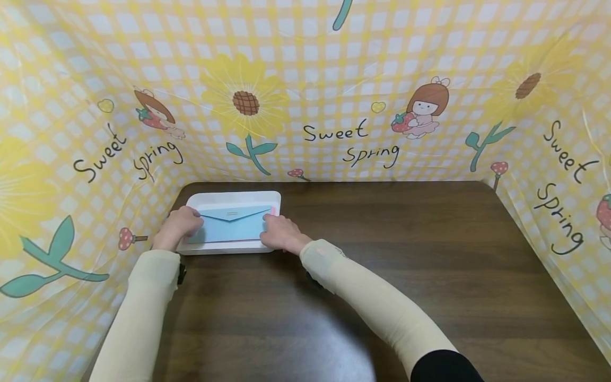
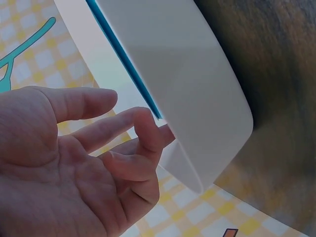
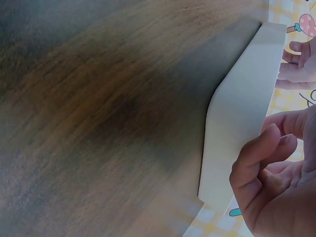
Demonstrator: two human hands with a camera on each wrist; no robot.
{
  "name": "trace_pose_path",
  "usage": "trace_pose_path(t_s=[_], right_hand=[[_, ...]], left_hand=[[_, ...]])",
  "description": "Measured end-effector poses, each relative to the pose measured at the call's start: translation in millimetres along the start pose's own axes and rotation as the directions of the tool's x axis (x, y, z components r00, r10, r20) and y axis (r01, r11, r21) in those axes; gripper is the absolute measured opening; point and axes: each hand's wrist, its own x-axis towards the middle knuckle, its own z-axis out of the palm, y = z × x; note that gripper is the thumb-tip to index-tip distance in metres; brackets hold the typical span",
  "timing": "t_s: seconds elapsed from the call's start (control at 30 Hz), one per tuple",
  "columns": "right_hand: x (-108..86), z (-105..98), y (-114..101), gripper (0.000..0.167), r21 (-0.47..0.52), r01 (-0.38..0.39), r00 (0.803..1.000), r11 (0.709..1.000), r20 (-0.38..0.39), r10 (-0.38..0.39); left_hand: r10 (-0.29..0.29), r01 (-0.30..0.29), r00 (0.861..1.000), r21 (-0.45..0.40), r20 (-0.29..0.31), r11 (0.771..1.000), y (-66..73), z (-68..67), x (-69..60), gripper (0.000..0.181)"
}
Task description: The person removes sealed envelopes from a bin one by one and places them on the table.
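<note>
A light blue envelope (image 1: 232, 227) with a pointed flap lies in a white tray (image 1: 232, 248) at the table's far left; a bit of pink shows at its right end. My left hand (image 1: 180, 227) is at the tray's left side, its fingertips at the envelope's left end. In the left wrist view, the thumb of this hand (image 2: 94, 153) stands apart and the bent fingers reach over the rim. My right hand (image 1: 282, 232) touches the envelope's right end. The right wrist view shows that hand (image 3: 281, 182) loosely bent at the tray wall (image 3: 237, 113), fingertips partly hidden.
The brown wooden table (image 1: 406, 254) extends to the right and toward me. A yellow checked cloth (image 1: 305, 69) with flowers and lettering hangs behind it and along both sides, close to the tray's left.
</note>
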Motion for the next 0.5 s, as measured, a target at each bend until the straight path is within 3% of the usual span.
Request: trace_pose_path(t_s=[0.13, 0.5], right_hand=[[0.6, 0.0, 0.2, 0.056, 0.002, -0.005, 1.000, 1.000, 0.001, 0.005], [-0.2, -2.0, -2.1, 0.055, 0.010, -0.009, 1.000, 1.000, 0.006, 0.009]], left_hand=[[-0.012, 0.012, 1.000, -0.002, 0.001, 1.000, -0.4, 1.4, 1.0, 0.054], [-0.034, 0.033, 0.999, -0.030, -0.031, 0.999, 2.6, 2.8, -7.2, 0.068]])
